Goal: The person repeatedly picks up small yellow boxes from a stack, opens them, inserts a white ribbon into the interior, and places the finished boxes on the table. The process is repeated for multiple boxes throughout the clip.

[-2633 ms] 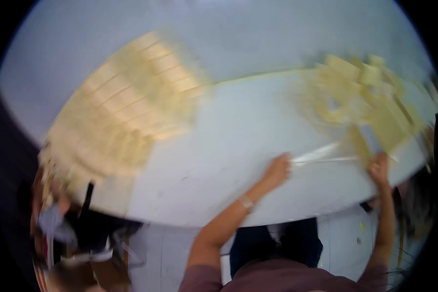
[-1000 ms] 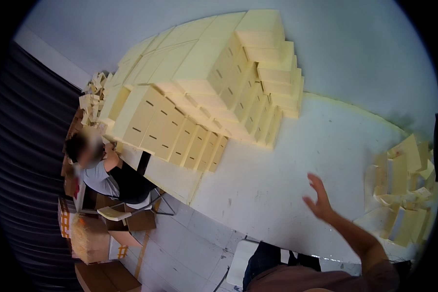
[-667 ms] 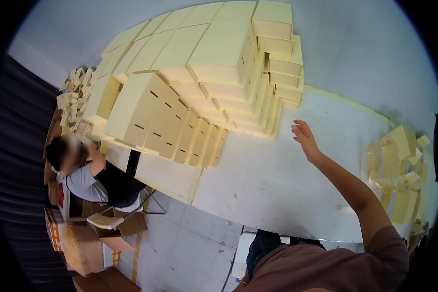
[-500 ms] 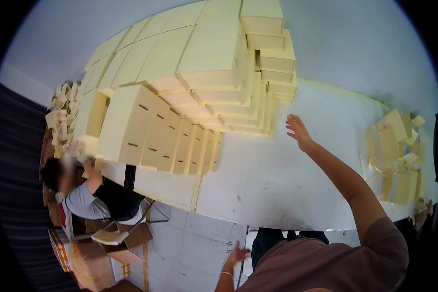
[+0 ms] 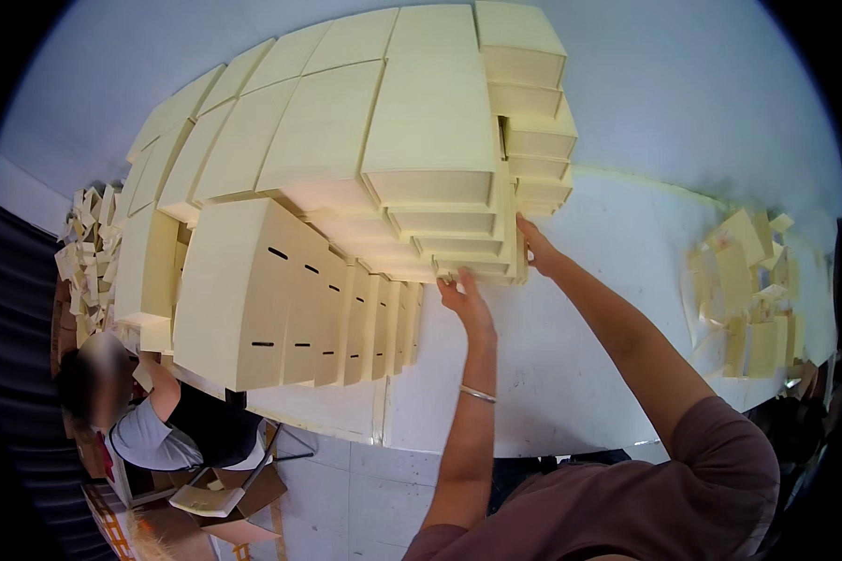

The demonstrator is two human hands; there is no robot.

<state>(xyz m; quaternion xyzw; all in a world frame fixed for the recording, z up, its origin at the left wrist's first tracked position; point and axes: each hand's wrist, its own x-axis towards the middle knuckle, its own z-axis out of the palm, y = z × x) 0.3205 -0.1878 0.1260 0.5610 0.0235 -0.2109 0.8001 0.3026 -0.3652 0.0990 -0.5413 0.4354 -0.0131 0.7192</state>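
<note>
A tall stack of cream-coloured boxes (image 5: 429,112) stands on the white table. At the low front corner of its right-hand column, my left hand (image 5: 468,304) has its fingers and thumb against the front of a bottom box (image 5: 477,268). My right hand (image 5: 540,251) is on the right side of that same corner, its fingers partly hidden by the boxes. Between them my two hands grip the bottom of the column. To the left, a row of stacked boxes (image 5: 229,280) shows short dark slots on its side.
A white table (image 5: 571,365) runs below the stack. Smaller cream pieces (image 5: 753,294) lie heaped at the right end, and another heap (image 5: 92,252) is at the far left. A seated person (image 5: 178,416) works at the left, near open cardboard cartons (image 5: 243,500).
My left hand has come up from below the table edge to the stack. My right hand has moved left and down onto the boxes. The view has shifted slightly.
</note>
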